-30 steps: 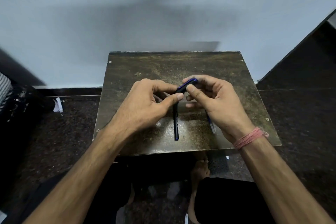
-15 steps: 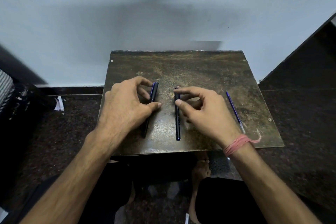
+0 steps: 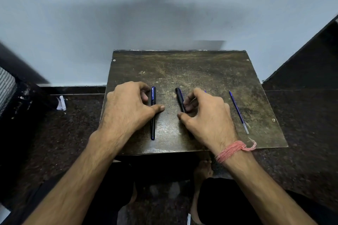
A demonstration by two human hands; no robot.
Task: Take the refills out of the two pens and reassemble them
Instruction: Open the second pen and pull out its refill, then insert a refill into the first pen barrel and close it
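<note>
Home floor, low worn table (image 3: 182, 71)

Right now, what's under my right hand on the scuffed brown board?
Under the right hand lies a black pen; its far end shows, touching the curled fingers. Its near half is covered, as is most of a thin blue piece past the knuckles.

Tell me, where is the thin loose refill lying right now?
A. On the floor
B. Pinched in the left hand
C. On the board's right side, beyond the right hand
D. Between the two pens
C: the refill lies alone on the board, to the right of the right hand, with neither hand touching it.
</note>
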